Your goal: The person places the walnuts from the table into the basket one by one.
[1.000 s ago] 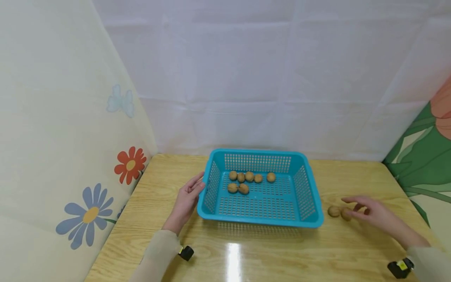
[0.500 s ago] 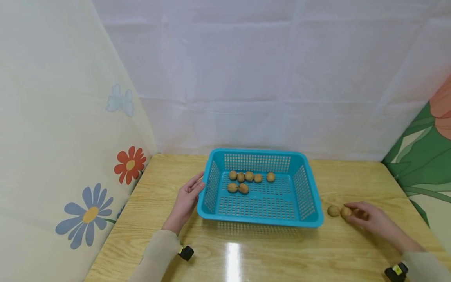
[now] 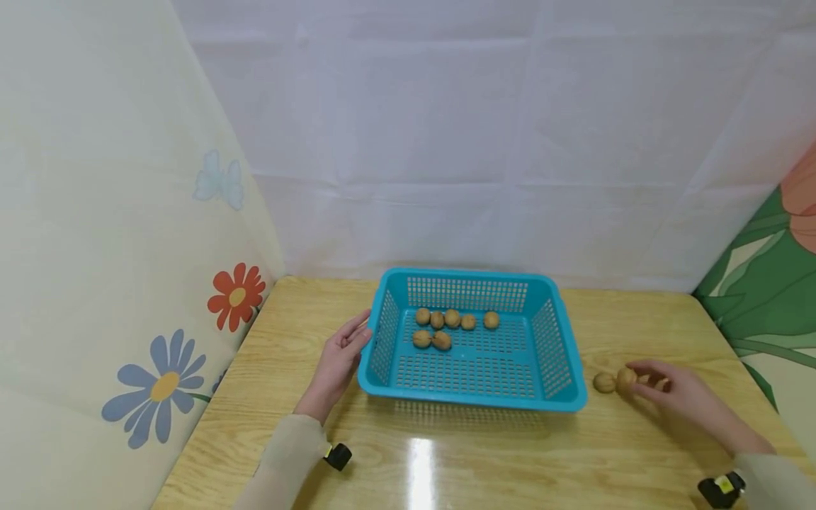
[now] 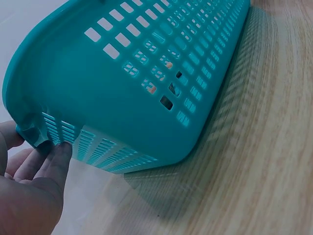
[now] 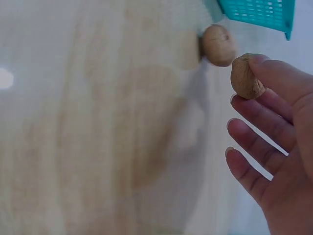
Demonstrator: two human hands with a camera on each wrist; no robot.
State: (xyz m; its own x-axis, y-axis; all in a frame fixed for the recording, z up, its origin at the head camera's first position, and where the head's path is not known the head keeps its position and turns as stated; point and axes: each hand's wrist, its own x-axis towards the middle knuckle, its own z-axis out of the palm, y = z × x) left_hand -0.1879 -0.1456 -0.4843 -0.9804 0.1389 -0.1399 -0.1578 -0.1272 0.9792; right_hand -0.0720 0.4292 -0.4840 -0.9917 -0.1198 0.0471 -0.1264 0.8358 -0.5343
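Observation:
My right hand (image 3: 678,391) pinches a walnut (image 5: 246,77) between thumb and forefinger, the other fingers spread apart. Just left of it a second walnut (image 3: 603,382) lies on the table, right of the basket. At its left end the blue plastic basket (image 3: 472,401) is gripped by my left hand (image 3: 336,363). The left wrist view shows the thumb at the rim and fingertips (image 4: 62,149) against the perforated wall. Inside the basket, toward the back left, several walnuts (image 3: 451,319) sit in two rows.
The wooden table (image 3: 497,460) runs back to a white cloth backdrop (image 3: 408,142). A panel with painted flowers (image 3: 164,387) stands along the left side, and a leaf-patterned panel (image 3: 765,297) along the right.
My right hand has closed its thumb and forefinger on the nearer walnut, which now sits slightly higher. The left hand and basket have stayed in place.

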